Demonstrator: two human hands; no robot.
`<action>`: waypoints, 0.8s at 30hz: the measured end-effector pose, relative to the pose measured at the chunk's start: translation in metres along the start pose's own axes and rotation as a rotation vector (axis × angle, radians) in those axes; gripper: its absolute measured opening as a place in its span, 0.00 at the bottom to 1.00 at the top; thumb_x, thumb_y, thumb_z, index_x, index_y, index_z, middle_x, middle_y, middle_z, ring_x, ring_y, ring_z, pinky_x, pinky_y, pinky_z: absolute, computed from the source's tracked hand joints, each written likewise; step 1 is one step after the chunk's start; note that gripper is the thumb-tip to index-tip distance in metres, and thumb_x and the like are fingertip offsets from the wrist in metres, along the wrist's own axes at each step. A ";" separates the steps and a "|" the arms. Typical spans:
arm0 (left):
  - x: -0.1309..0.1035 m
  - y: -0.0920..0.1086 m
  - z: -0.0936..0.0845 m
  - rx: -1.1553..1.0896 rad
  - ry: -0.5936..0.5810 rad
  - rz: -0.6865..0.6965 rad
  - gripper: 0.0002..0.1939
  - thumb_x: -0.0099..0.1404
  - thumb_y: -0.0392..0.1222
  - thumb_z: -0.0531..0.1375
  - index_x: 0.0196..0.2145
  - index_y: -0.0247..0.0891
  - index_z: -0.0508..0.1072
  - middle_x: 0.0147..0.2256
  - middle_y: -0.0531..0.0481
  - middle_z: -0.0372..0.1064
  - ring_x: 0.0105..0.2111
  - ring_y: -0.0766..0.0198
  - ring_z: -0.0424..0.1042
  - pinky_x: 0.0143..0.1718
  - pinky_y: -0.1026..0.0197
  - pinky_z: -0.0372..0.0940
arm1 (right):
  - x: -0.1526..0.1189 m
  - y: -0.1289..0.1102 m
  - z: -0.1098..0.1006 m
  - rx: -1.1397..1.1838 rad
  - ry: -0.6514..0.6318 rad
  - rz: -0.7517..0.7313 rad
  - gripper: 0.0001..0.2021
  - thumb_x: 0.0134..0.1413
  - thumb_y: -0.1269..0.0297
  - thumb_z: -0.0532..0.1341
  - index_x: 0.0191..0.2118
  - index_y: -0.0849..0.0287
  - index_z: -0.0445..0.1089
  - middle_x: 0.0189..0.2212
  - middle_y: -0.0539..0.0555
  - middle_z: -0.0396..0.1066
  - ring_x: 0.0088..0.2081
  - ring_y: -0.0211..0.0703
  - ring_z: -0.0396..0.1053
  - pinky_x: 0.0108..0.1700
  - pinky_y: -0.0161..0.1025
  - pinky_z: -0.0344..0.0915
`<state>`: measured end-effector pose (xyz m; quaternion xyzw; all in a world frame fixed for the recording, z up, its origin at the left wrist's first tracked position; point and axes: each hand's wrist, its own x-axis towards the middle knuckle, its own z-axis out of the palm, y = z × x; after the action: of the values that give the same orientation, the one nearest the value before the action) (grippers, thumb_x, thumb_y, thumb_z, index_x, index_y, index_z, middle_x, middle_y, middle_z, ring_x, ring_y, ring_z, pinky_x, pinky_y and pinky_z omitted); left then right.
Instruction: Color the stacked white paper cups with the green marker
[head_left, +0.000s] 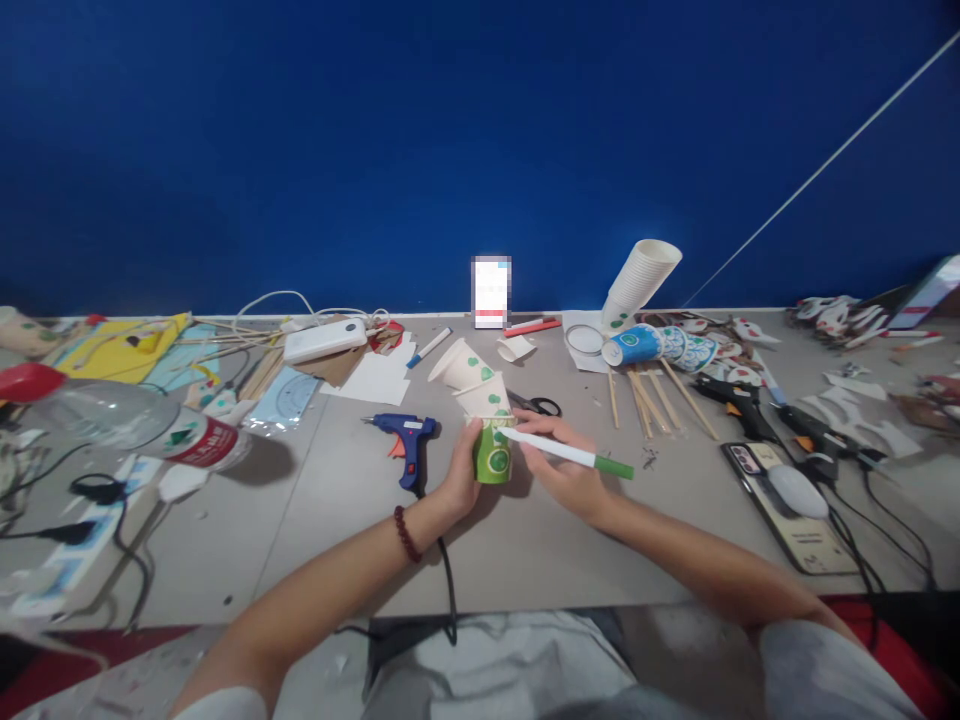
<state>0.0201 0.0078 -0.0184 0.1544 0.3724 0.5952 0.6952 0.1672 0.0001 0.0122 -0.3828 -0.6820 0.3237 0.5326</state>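
My left hand (459, 480) is closed around the left side of a green paper cup (495, 460), which stands upside down or nearly so near the table's middle. In my right hand (566, 470) is a white marker with a green end (559, 448), its other end touching or close to the cup's upper side. Just behind the green cup are white paper cups with green prints (480, 385), one tilted to the left. A blue glue gun (409, 440) lies left of my left hand. Black-handled scissors (544, 406) lie partly hidden behind the cups.
A tall stack of white cups (641, 280) leans at the back right, near blue printed cups (637, 345) and wooden sticks (649, 400). On the right lies a phone (795, 530) with a white mouse. A bottle (150, 420) and power strip (97, 540) occupy the left.
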 end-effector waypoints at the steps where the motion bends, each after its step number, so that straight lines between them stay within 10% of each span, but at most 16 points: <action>1: 0.000 -0.001 0.000 0.005 0.003 0.008 0.21 0.53 0.55 0.68 0.38 0.36 0.77 0.37 0.48 0.77 0.36 0.60 0.74 0.41 0.60 0.65 | 0.000 -0.001 0.000 -0.012 -0.006 -0.007 0.08 0.57 0.71 0.62 0.41 0.51 0.73 0.42 0.54 0.80 0.53 0.51 0.75 0.55 0.51 0.72; 24: 0.000 -0.001 -0.002 -0.008 -0.005 -0.013 0.22 0.54 0.55 0.68 0.39 0.36 0.75 0.36 0.48 0.76 0.38 0.58 0.74 0.42 0.59 0.65 | 0.001 0.000 0.002 -0.015 -0.015 0.032 0.05 0.55 0.68 0.63 0.38 0.52 0.73 0.39 0.55 0.80 0.52 0.53 0.76 0.54 0.51 0.73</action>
<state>0.0193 0.0070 -0.0201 0.1508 0.3694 0.5915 0.7006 0.1652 0.0011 0.0121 -0.3951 -0.6821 0.3299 0.5194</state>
